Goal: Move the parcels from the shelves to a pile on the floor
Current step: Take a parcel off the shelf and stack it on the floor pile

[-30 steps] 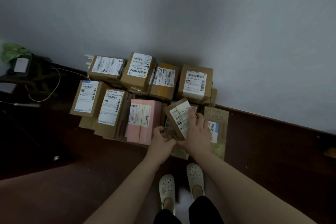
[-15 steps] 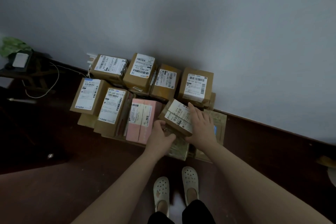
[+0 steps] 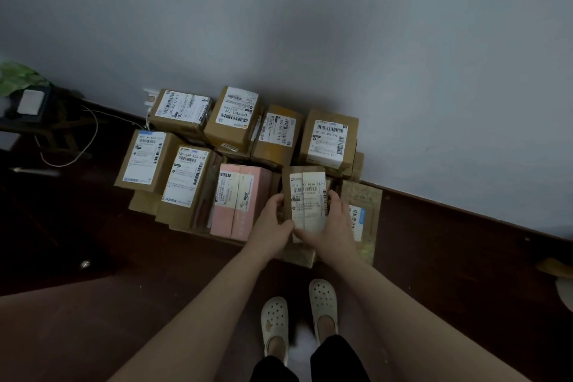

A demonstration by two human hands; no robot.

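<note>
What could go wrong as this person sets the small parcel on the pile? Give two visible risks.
The small parcel, held by the left hand and right hand, sits over uneven packages beside the pink box; it may tip. A slipping parcel could hit the shoes nearby.

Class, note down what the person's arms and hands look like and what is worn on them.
The left forearm and right forearm are bare, no sleeves in view. The left hand and right hand are ungloved; no ring, watch or bracelet shows in this dim picture.

Under-layer parcel (image 3: pixel 144 203), perhaps several, mostly hidden.
</note>
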